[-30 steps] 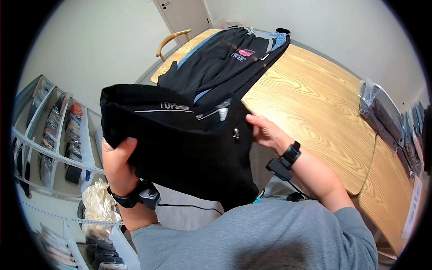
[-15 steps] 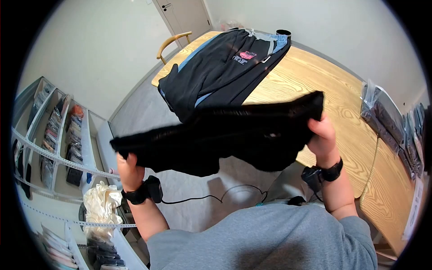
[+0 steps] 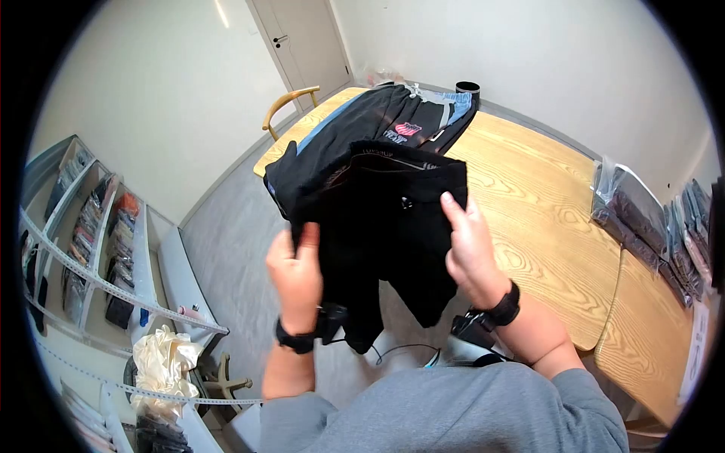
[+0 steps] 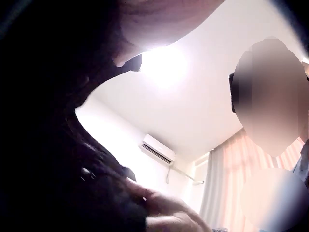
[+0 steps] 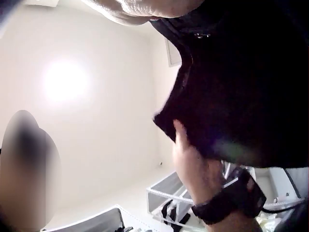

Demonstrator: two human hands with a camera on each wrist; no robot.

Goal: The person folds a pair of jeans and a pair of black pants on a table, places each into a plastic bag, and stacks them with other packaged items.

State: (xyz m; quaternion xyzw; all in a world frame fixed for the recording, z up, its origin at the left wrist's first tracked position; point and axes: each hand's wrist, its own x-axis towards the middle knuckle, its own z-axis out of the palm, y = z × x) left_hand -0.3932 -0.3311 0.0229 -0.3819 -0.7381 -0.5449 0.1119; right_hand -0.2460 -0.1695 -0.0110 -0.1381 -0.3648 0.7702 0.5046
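Note:
A pair of black shorts (image 3: 377, 219) hangs in the air in front of the body, its lettered waistband uppermost and its two legs hanging down. My left hand (image 3: 296, 275) grips one side of it, thumb on the near face. On the other side my right hand (image 3: 474, 245) holds the cloth below the waistband, thumb in front and other fingers mostly hidden behind. A small shiny emblem (image 3: 407, 202) shows near that hand. The dark cloth (image 4: 58, 145) fills much of the left wrist view, and in the right wrist view the left hand (image 5: 190, 164) grips its corner.
Behind the shorts, dark trousers (image 3: 340, 128) with blue trim lie on the wooden table (image 3: 544, 226). A black cylinder (image 3: 467, 92) stands at its far edge. Bagged clothes (image 3: 634, 204) lie at the right; shelves (image 3: 98, 249) and cream satin cloth (image 3: 166, 362) are at the left.
The black shorts went from tilted, to stretched wide between the hands, to hanging upright with legs down. Both hands have since come closer together, still holding them.

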